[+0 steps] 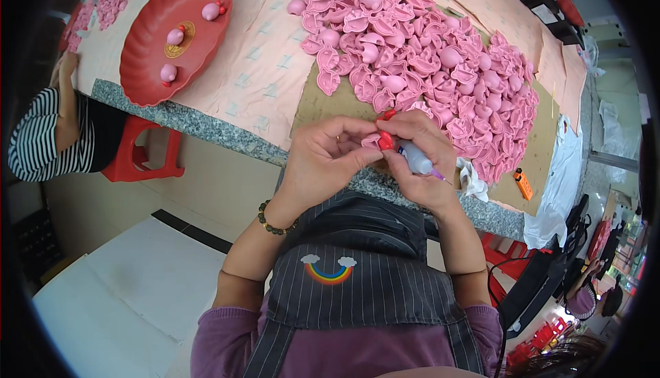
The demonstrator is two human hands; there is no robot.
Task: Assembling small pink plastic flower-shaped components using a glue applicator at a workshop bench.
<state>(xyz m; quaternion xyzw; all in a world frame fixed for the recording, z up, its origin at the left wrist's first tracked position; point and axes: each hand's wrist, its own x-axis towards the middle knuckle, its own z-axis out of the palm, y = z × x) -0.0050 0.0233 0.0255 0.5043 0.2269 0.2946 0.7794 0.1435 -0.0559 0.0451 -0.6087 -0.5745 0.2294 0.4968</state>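
Note:
My left hand [323, 161] is closed in a pinch on a small pink plastic shell piece [370, 141], mostly hidden by the fingers. Against it sits a glossy red piece [386, 142], at the fingertips of my right hand [430, 154]. A second bit of red [389, 114] shows just above, between both hands. Tucked in my right palm is a translucent squeeze bottle [415, 158] with a purple needle tip, pointing toward the right. Just beyond my hands spreads a large heap of pink shell pieces [426, 55] on brown cardboard [313, 106].
A red scalloped tray [141, 51] with three pink-and-red pieces stands at the left. An orange lighter [523, 184] and a crumpled white tissue [471, 180] lie right of my hands. Another person in a striped sleeve [34, 134] sits far left, near a red stool [144, 151].

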